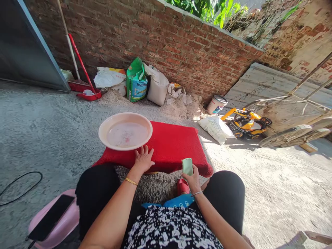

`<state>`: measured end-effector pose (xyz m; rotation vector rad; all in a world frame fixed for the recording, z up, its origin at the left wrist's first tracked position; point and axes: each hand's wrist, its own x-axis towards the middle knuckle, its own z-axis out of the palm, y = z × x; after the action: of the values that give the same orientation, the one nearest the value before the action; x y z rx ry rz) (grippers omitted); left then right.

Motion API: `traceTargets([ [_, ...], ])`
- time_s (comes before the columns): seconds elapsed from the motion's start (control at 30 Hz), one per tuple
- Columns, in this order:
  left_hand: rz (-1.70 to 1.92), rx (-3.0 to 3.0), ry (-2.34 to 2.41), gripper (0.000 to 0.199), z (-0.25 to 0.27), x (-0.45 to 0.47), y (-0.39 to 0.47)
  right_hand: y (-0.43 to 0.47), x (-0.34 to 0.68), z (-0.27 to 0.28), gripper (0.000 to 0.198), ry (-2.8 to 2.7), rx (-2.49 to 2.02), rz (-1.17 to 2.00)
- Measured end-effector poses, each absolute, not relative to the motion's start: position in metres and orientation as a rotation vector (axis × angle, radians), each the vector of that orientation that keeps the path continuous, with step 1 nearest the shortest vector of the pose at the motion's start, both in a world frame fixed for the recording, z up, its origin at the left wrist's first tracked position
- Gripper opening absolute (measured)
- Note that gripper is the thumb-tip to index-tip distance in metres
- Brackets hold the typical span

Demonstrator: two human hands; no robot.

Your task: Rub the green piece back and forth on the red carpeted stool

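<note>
A red cloth (173,140) covers a low bench or table before my knees. My left hand (144,159) lies on the cloth's near left part, fingers spread, just below the rim of a pale pink basin (103,136). Cloudy water with some bits in it fills the bottom of the basin. Over the cloth's near right edge, my right hand (192,178) grips a pale green scrubbing brush (187,166), its smooth back facing up. Only a little of the bristle edge shows at the brush's left side.
A pink stool (64,231) with a black phone-like slab (52,218) stands at my left. Sacks (137,84), a red dustpan (89,97) and a bucket (217,104) line the brick wall. A yellow toy digger (250,124) and cart wheels (285,135) are at right.
</note>
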<state>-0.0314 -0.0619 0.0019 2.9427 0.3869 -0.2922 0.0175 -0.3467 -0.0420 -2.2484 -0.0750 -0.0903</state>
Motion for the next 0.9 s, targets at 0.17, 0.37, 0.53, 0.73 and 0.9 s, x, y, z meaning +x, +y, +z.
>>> traceTargets([
  [0.17,-0.276,2.957,0.386,0.073,0.000,-0.032,-0.060,-0.286,0.015,-0.019,0.072,-0.480,-2.372,0.003],
  [0.37,-0.246,3.005,0.376,0.070,0.000,-0.034,-0.058,-0.267,0.028,-0.004,0.069,-0.576,-2.577,0.068],
  [0.53,-0.243,3.046,0.376,0.067,-0.005,-0.029,-0.058,-0.335,0.061,0.007,0.064,-0.031,-2.669,0.026],
  [0.73,-0.234,3.082,0.387,0.065,-0.009,-0.029,-0.059,-0.365,0.074,0.021,0.044,0.219,-2.607,-0.044],
  [0.9,-0.220,3.084,0.381,0.064,-0.011,-0.029,-0.057,-0.281,0.049,0.018,0.037,-0.379,-2.591,0.015],
])
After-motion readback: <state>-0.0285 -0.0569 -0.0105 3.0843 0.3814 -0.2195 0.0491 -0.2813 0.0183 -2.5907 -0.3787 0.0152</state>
